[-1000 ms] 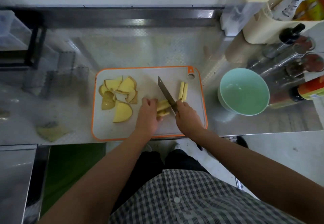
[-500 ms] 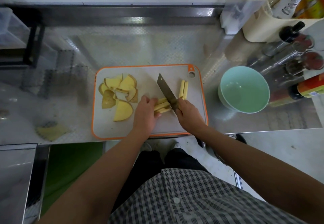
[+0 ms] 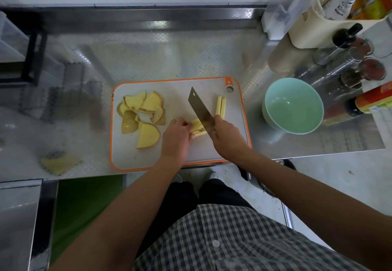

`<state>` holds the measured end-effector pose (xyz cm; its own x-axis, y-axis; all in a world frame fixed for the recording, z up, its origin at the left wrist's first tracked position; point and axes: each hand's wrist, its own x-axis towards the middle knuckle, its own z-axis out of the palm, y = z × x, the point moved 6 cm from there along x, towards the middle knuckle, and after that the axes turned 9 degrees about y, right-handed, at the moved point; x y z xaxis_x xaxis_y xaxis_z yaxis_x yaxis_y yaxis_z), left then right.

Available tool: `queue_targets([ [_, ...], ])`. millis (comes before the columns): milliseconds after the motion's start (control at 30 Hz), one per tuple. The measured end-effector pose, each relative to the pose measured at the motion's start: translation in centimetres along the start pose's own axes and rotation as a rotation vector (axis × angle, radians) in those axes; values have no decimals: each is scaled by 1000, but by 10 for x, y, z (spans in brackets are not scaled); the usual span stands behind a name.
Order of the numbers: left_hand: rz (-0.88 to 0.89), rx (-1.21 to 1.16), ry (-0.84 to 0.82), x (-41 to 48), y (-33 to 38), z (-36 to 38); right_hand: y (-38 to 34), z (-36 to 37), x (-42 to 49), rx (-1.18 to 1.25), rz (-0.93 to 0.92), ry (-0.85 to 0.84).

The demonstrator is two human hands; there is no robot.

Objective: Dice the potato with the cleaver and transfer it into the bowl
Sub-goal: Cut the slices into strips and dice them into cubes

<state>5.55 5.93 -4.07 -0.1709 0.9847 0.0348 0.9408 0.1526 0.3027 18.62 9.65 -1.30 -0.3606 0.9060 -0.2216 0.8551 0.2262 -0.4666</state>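
On the far left, a small yellow cloth (image 3: pixel 59 162) lies flat on the shiny metal surface (image 3: pixel 148 54). Next comes a white cutting board (image 3: pixel 131 156) with an orange edge. On the left part of the board sits a pile of potato slices (image 3: pixel 142 111), some leaning on each other. They are near the left hand (image 3: pixel 176 135) but not touching it.

The left hand has its fingers curled down on a potato piece (image 3: pixel 197 127) in the middle of the board and holds it there. The cleaver (image 3: pixel 200 109) stands right against this piece on its right side, with the blade pointing away from the person. The right hand (image 3: pixel 227 137) is wrapped tight around the cleaver's handle, so the handle is hidden.

Just past the blade, a few long potato sticks (image 3: pixel 220 106) lie side by side, close to the right hand.

To the right of the board, apart from it, stands a light green bowl (image 3: pixel 297 109). Bottles (image 3: pixel 347 37) stand behind the bowl on the far right.
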Motion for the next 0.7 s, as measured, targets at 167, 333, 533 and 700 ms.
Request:
queue_targets([
  [167,43,44,4,1,1,2,3,11,-1,-38,55,-36],
  [333,59,60,4,2,0,3,-6,24,1,-79,68,-20],
  [533,46,35,17,2,-2,3,2,13,5,5,61,23],
  [700,45,20,-1,3,-1,2,-9,0,7,-8,-14,-3],
])
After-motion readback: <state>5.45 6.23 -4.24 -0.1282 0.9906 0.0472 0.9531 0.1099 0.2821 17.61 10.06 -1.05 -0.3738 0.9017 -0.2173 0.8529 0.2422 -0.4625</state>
